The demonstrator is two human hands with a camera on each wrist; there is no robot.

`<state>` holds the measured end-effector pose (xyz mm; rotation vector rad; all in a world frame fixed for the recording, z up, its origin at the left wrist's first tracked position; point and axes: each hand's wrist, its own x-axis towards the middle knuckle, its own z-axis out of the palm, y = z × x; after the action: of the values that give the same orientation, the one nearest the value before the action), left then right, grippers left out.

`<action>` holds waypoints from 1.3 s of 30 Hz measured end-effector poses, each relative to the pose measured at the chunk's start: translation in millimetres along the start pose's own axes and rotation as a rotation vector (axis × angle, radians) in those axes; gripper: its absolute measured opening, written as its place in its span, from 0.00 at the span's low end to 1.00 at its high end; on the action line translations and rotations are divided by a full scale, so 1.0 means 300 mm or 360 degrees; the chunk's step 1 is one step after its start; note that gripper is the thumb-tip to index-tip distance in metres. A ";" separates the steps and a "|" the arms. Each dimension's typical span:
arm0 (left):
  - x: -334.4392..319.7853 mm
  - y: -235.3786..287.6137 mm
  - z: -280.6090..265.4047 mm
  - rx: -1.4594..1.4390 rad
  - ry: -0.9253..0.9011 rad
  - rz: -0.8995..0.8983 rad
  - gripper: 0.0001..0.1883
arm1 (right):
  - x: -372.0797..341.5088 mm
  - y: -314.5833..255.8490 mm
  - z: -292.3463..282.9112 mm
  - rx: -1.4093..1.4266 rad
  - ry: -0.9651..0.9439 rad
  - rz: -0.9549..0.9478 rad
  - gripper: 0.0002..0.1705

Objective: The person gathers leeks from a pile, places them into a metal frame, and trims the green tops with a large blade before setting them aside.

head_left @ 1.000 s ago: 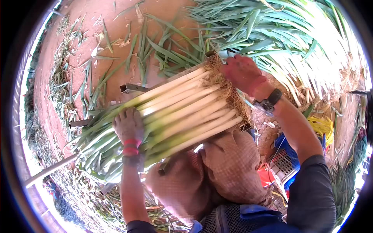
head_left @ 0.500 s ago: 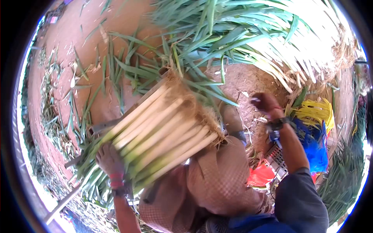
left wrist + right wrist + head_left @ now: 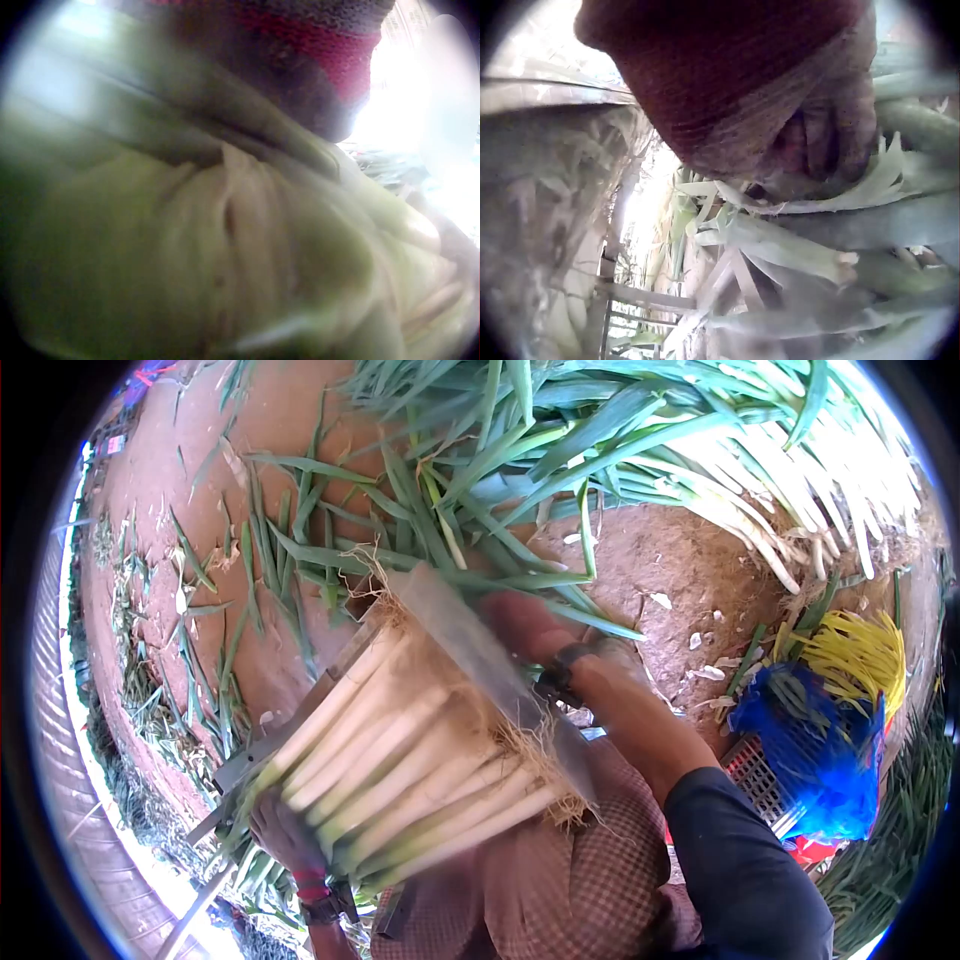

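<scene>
Rests the left hand (image 3: 290, 835), in a grey knitted glove with a red cuff, on the green end of a row of long, white-stemmed leeks (image 3: 370, 735), fingers laid over the leaves, seemingly relaxed rather than curled; probably steadies the stems side by side that way. Has the stringy brown roots (image 3: 525, 745) at the far end from those fingers, lined up along a flat, grey, smooth-faced plate (image 3: 470, 645), perhaps so placed to even the root ends. Holds the right hand (image 3: 518, 625), in a dark red glove, just beyond that plate, bent fingers (image 3: 844, 142) near green leaves; cannot tell whether gripping anything, with the pads hidden. Supports the row on a dark metal frame (image 3: 240, 765) above knees in brown checked cloth (image 3: 600, 810), likely to bring the stems within reach of both hands.

Sits over reddish-brown earth (image 3: 670, 570), strewn with cut green leaves (image 3: 330, 550) beyond the fingers of both hands. Has a large heap of loose leeks (image 3: 650, 430) past the right fingers, and on that hand's outer side yellow strips (image 3: 855, 655), a crumpled blue plastic bag (image 3: 810, 760) and a slatted crate (image 3: 755, 770).
</scene>
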<state>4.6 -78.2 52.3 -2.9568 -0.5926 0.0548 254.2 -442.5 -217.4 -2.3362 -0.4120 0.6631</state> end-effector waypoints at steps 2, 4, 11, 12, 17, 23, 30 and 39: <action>0.002 0.004 -0.001 -0.0030 0.0019 0.0006 0.33 | 0.022 -0.025 -0.017 -0.0027 -0.0113 0.0175 0.14; 0.004 0.015 -0.006 -0.0041 0.0018 -0.0003 0.34 | 0.041 -0.041 -0.042 0.0052 -0.0115 0.0473 0.14; 0.002 0.015 -0.006 -0.0135 0.0025 -0.0005 0.35 | 0.144 -0.068 0.063 -0.0289 -0.0021 0.0415 0.13; 0.001 0.017 -0.008 -0.0132 0.0027 -0.0015 0.35 | 0.153 -0.068 0.058 -0.0253 0.0062 0.0374 0.13; -0.005 -0.004 0.016 -0.0037 0.0047 -0.0022 0.33 | 0.255 -0.195 -0.310 0.0002 0.0466 0.0185 0.14; 0.007 0.034 0.000 -0.0087 0.0221 0.0044 0.29 | 0.183 0.015 -0.413 -0.0022 0.0026 0.0067 0.21; 0.003 0.012 0.007 -0.0080 0.0178 0.0078 0.33 | -0.430 0.190 -0.358 0.0000 0.0030 0.0456 0.23; -0.014 -0.040 0.024 -0.0102 0.0145 0.0162 0.32 | -0.598 0.278 -0.476 -0.0711 -0.0499 0.0183 0.18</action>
<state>-4.1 -68.0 46.6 -3.0302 -0.4400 -0.0909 196.2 -657.7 -118.3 -2.6941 -0.6220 1.0937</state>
